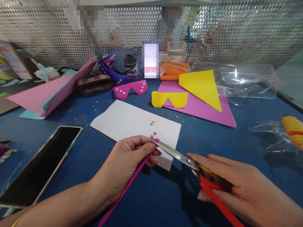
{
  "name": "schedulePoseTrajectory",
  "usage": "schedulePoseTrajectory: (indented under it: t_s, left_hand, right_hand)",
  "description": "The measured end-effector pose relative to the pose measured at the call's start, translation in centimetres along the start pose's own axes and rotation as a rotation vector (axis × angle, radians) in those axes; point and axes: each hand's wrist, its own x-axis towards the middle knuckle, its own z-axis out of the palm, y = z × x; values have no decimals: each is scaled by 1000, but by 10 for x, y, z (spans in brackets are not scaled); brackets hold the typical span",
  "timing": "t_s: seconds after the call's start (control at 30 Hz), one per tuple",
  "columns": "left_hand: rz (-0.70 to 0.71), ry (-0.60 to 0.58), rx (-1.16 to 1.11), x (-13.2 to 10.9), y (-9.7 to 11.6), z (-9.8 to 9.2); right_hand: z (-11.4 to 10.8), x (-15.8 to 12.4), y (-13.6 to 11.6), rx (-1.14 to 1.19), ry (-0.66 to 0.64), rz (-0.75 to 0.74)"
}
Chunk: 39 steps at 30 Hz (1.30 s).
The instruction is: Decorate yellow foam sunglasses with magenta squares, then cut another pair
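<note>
While your left hand point(129, 164) pinches the magenta paper strip point(127, 189) at centre frame, your right hand point(239, 186) has a closed grip on the red-handled scissors point(180, 156), blades seemingly near shut at its tip. Another snip needs the strip fed forward. Cut squares point(155, 138) dot the white sheet point(127, 121); the smartphone point(40, 167) lies lower left.

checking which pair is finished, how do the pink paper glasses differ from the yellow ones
The pink glasses carry small white squares on the lenses; the yellow glasses are plain. The pink glasses lie on the bare table; the yellow glasses overlap the edge of the purple sheet. The pink glasses sit left of the yellow glasses and a little farther back. Both are folded paper in the same shape.
</note>
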Motion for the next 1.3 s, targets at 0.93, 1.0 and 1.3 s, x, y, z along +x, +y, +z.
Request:
schedulePoseTrajectory:
  t_s: [0.93, 1.0, 1.3]
  left_hand:
    - [20, -36, 66, 0, 0, -2]
    - [10, -40, 31, 0, 0, -2]
    - [38, -5, 2, -2, 1, -2]
  right_hand:
    - [-3, 3, -6, 116, 315, 157]
    - [-3, 2, -5, 121, 300, 167]
    - [2, -1, -5, 49, 62, 156]
